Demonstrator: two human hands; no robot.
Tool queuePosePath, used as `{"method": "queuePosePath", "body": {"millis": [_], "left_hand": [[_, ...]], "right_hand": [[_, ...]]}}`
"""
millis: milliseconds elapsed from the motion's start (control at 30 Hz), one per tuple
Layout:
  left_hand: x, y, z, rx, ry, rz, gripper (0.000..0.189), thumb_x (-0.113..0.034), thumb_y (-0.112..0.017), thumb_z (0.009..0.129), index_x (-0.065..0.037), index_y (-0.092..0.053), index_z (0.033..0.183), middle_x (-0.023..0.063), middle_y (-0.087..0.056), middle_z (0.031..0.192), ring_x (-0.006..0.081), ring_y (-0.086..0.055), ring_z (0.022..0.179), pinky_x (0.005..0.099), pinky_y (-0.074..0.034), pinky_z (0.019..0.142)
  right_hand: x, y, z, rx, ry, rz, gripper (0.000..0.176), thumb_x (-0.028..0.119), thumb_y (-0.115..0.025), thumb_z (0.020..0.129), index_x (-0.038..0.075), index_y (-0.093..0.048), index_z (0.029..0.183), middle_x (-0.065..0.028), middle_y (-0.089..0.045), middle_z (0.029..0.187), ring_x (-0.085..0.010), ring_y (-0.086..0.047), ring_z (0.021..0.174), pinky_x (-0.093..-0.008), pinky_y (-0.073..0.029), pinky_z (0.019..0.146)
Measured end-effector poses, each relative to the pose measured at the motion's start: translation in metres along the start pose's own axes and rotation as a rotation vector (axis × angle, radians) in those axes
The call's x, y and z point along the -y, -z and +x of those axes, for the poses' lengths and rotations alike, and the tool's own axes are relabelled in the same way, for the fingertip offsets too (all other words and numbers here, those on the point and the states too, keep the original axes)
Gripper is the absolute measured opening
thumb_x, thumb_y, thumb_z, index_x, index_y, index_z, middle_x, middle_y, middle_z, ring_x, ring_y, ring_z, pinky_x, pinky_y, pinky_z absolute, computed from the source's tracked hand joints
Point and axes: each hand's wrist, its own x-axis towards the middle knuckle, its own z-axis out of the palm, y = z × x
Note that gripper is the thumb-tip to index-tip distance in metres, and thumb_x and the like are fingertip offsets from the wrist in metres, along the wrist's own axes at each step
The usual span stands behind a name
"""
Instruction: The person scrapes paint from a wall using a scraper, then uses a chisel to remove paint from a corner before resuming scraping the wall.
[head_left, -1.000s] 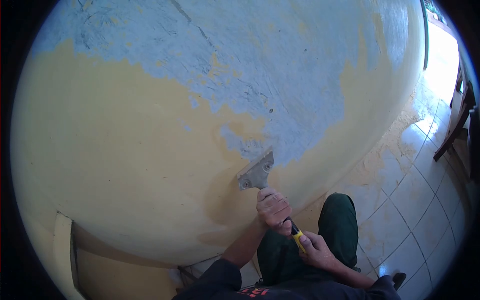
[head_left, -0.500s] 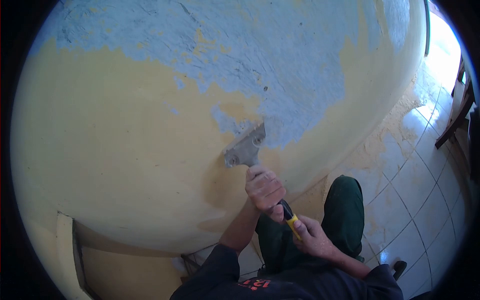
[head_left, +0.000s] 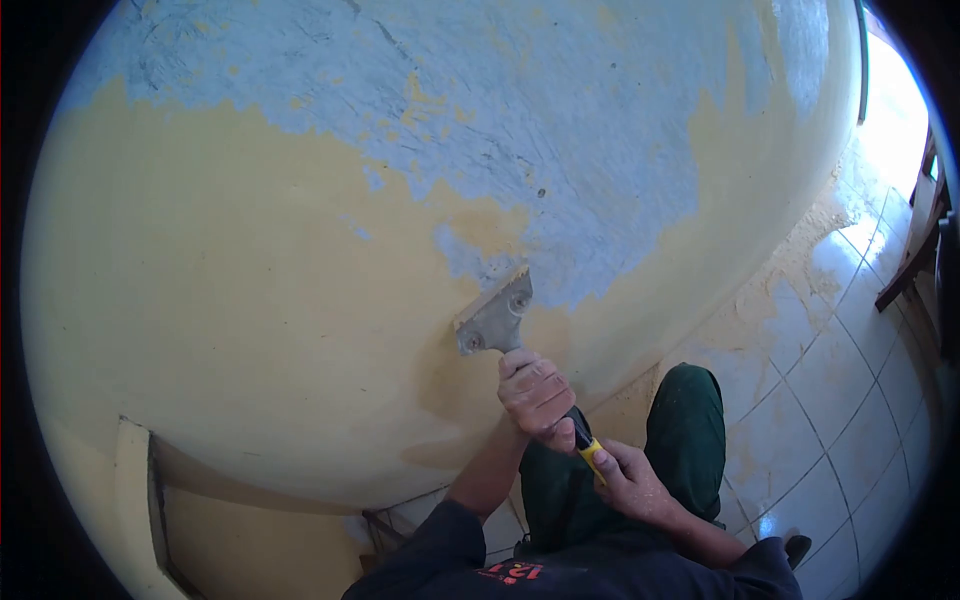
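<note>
A wide-bladed scraper (head_left: 494, 318) is against the wall (head_left: 250, 290), its metal head tilted and its blade edge at the border between yellow paint and a bare blue-grey patch (head_left: 590, 170). My left hand (head_left: 537, 397) is wrapped round the upper handle, just below the head. Lower down, my right hand (head_left: 630, 482) grips the yellow-and-black end of the same handle. Pale dust coats the fingers of both hands. Small flecks of paint lie along the blade.
Scraped paint debris (head_left: 790, 260) lies along the foot of the wall on the white tiled floor (head_left: 830, 400). Dark wooden furniture (head_left: 915, 255) stands at the right. A wall recess with a raised edge (head_left: 133, 480) is at lower left. My green-trousered knee (head_left: 687, 430) is near the wall.
Both hands and the scraper appear slightly lower in the view. The whole scene has shifted a little down too, and both grips are unchanged.
</note>
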Motion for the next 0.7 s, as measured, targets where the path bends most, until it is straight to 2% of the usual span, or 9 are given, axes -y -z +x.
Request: {"method": "queuePosePath", "body": {"millis": [133, 333, 400, 533, 700], "left_hand": [[0.001, 0.007, 0.01, 0.058, -0.009, 0.009, 0.034, -0.036, -0.047, 0.073, -0.011, -0.054, 0.053, 0.0019, -0.053, 0.056, 0.0176, -0.059, 0.06, 0.0361, -0.044, 0.073], [0.0, 0.004, 0.015, 0.037, 0.014, 0.081, 0.032, -0.037, -0.046, 0.069, -0.012, -0.051, 0.049, 0.0006, -0.049, 0.052, 0.0174, -0.056, 0.057, 0.0365, -0.041, 0.07], [0.008, 0.008, 0.024, -0.012, -0.051, 0.019, 0.032, -0.037, -0.048, 0.07, -0.012, -0.054, 0.052, 0.0016, -0.052, 0.056, 0.0175, -0.059, 0.061, 0.0351, -0.044, 0.072], [0.006, 0.007, 0.022, -0.017, -0.074, 0.038, 0.032, -0.036, -0.047, 0.072, -0.011, -0.054, 0.053, 0.0017, -0.051, 0.056, 0.0179, -0.058, 0.06, 0.0354, -0.044, 0.071], [0.005, 0.011, 0.016, 0.012, -0.033, 0.008, 0.037, -0.037, -0.044, 0.077, -0.011, -0.054, 0.053, 0.0013, -0.051, 0.054, 0.0184, -0.059, 0.06, 0.0364, -0.044, 0.071]], "right_hand": [[0.01, -0.002, -0.002, 0.05, -0.022, 0.044, 0.041, 0.037, -0.046, 0.105, 0.001, -0.059, 0.12, 0.0042, -0.042, 0.07, -0.0053, -0.042, 0.059, -0.0236, -0.037, 0.054], [0.01, -0.001, -0.002, -0.013, -0.024, -0.062, 0.042, 0.038, -0.045, 0.106, 0.0, -0.059, 0.119, 0.0039, -0.043, 0.069, -0.0055, -0.043, 0.059, -0.0237, -0.038, 0.053], [0.018, -0.003, 0.002, 0.05, -0.009, 0.026, 0.042, 0.038, -0.045, 0.106, 0.0, -0.058, 0.119, 0.0032, -0.044, 0.069, -0.0055, -0.044, 0.06, -0.0236, -0.038, 0.054], [0.02, 0.0, -0.006, 0.016, 0.028, -0.049, 0.042, 0.037, -0.046, 0.106, 0.0, -0.058, 0.119, 0.0029, -0.044, 0.07, -0.0053, -0.044, 0.06, -0.0235, -0.038, 0.054], [0.02, -0.006, -0.005, 0.043, -0.079, 0.005, 0.043, 0.038, -0.045, 0.106, 0.001, -0.058, 0.123, 0.0031, -0.044, 0.07, -0.0051, -0.045, 0.06, -0.0232, -0.038, 0.054]]}}
